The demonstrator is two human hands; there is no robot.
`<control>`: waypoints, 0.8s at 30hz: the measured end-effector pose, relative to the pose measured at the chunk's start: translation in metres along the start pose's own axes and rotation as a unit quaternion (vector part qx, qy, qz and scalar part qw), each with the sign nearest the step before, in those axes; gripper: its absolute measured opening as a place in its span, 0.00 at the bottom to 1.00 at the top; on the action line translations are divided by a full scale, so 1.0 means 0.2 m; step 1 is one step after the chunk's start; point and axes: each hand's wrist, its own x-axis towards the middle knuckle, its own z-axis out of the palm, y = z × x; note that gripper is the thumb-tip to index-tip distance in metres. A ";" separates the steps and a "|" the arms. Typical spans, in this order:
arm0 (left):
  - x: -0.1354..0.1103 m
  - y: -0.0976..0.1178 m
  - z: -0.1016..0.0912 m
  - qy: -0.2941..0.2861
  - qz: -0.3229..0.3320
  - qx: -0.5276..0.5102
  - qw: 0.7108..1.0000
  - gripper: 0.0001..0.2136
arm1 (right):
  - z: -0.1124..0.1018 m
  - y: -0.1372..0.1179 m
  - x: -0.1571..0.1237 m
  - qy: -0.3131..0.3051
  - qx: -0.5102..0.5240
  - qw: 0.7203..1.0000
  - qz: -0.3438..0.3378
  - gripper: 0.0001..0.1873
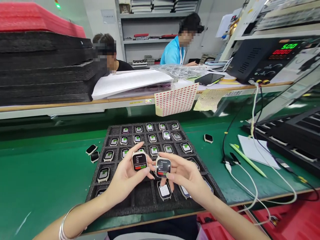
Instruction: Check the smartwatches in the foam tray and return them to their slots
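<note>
My left hand (127,173) is closed around a smartwatch body (140,161) without a strap, its dark screen lit with text and a red-and-green bar at the bottom. A second smartwatch (163,165) with a similar screen is gripped by my right hand (183,171), the thumb resting at its lower edge. Both watches are side by side above a black foam tray (143,195). Many compartments of this tray hold more pale-framed watches, most with white-and-green screens. One watch (164,190) just below my right fingers shows a white screen. My hands hide part of the tray's middle.
Two dark-screened watches (94,156) lie left of the tray, another (208,138) to its right. Cables (243,181), a green pen (247,160) and white paper (258,150) are on the right. A power supply (265,60) and stacked black foam (45,66) stand on the shelf; two people sit beyond.
</note>
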 end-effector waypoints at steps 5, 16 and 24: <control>-0.01 0.00 0.00 0.009 -0.008 0.009 1.000 0.27 | 0.02 0.00 0.01 0.035 -0.009 0.999 0.006 0.18; 0.00 0.02 0.00 0.020 -0.017 0.033 0.999 0.18 | 0.02 0.02 0.00 0.005 0.002 1.000 0.017 0.20; -0.02 0.02 -0.01 -0.007 0.017 -0.008 1.000 0.28 | 0.04 0.03 -0.01 -0.004 -0.030 0.999 0.038 0.26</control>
